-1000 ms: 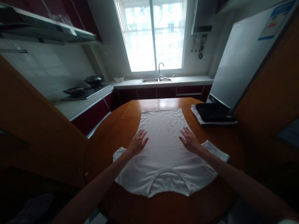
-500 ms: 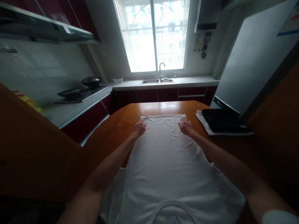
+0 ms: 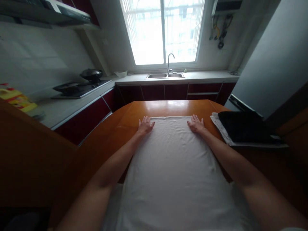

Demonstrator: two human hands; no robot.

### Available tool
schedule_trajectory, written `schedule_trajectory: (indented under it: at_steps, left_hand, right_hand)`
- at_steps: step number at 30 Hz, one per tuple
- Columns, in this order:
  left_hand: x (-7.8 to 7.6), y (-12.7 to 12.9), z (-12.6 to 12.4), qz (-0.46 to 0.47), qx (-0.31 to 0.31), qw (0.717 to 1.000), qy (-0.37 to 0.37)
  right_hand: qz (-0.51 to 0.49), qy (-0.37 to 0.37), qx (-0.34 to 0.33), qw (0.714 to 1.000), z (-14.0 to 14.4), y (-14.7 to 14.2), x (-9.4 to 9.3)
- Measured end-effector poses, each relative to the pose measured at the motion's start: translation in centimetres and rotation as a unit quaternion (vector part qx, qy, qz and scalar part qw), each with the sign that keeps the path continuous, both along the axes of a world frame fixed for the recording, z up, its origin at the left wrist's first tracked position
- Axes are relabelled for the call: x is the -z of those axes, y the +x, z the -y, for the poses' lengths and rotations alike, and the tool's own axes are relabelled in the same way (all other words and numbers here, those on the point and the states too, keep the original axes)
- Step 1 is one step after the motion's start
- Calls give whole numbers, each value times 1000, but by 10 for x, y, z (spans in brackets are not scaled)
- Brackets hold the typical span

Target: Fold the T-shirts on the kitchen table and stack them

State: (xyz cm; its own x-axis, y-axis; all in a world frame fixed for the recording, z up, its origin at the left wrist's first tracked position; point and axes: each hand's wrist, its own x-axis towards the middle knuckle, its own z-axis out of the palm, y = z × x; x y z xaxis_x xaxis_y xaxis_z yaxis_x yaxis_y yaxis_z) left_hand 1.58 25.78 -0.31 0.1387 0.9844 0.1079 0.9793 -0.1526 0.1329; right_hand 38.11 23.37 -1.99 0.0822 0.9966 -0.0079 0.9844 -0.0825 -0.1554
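A white T-shirt [image 3: 175, 166] lies spread flat on the round orange wooden table [image 3: 125, 120], its hem at the far end. My left hand [image 3: 145, 124] rests flat on the far left corner of the hem, fingers apart. On the far right corner of the hem lies my right hand [image 3: 196, 124], also flat and spread. Both arms reach forward along the shirt's two sides. Neither hand grips the cloth.
A stack of folded clothes, black on white [image 3: 243, 130], sits at the table's right edge. Behind are a counter with a sink and tap [image 3: 168, 72], a stove with pans [image 3: 79, 85], a yellow bottle [image 3: 15, 99] at left, and a grey fridge [image 3: 271, 64] at right.
Both hands slid forward along the shirt from its middle to the far hem corners. The view moved closer, so the collar has dropped out of sight.
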Motion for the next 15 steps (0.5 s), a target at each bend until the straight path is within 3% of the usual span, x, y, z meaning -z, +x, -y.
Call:
schedule_trajectory:
  at_steps: [6, 10, 12, 15]
  left_hand:
    - [4, 13, -11, -2, 25, 999, -48]
    - [-3, 11, -15, -5, 18, 998, -62]
    - [-11, 14, -9, 3, 12, 998, -57]
    - [-22, 22, 20, 7, 27, 1000, -14]
  right_hand:
    - [-7, -19, 6, 1000, -2, 6, -3]
    - [-16, -19, 17, 1000, -3, 10, -8]
    - [-22, -10, 22, 999, -1, 7, -16]
    - [-29, 70, 8, 997, 18, -6, -33]
